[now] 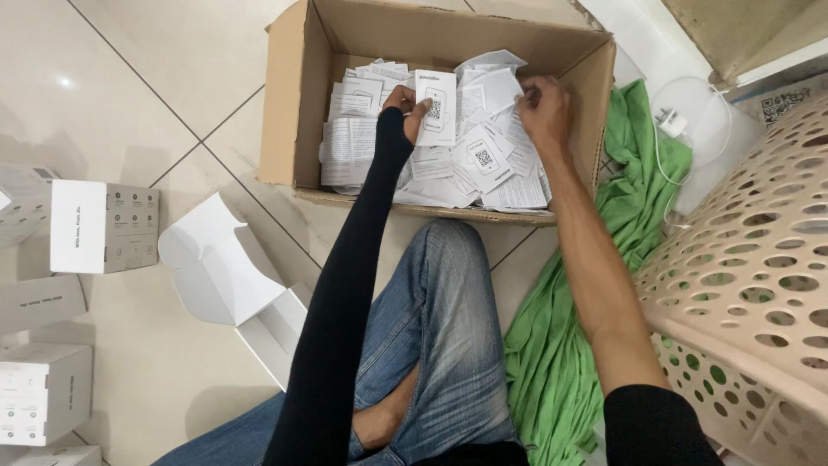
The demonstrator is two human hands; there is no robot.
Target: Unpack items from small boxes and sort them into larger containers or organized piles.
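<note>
A brown cardboard box (285,112) stands open on the tiled floor in front of my knee, filled with several white printed leaflets and cards (483,160). My left hand (407,110), in a black sleeve, holds one upright white card (435,108) above the pile. My right hand (543,108) reaches into the box's right side, fingers curled on the folded white leaflets (500,86) there.
An open, unfolded white carton (220,267) lies on the floor at left, with several closed white boxes (103,226) beyond it. A green cloth (561,345) lies at right beside a beige perforated plastic basket (759,259). A white charger cable (681,121) lies behind.
</note>
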